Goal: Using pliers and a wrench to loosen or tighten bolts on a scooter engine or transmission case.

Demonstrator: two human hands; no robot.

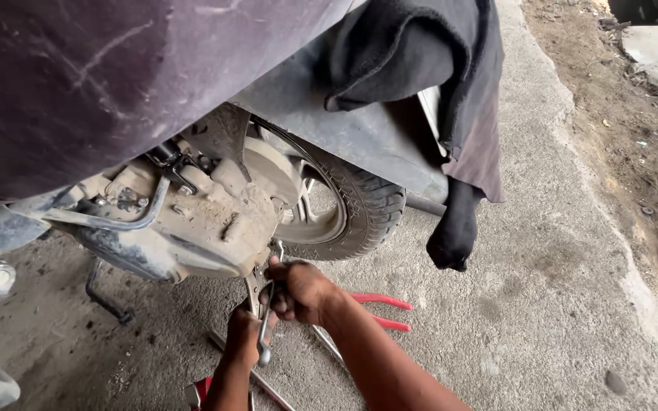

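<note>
Both hands [298, 293] grip spanner [266, 335] under scooter [192, 221]; floor [512, 304] probably concrete

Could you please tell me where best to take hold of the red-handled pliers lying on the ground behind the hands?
Probably by the two red handles of the pliers, coming from the right: they lie flat on the concrete floor, splayed and free, while the jaw end is hidden behind the right hand.

Dark cloth [428, 68] draped over scooter body; red-handled pliers [382, 310] on concrete floor [542, 304].
</note>
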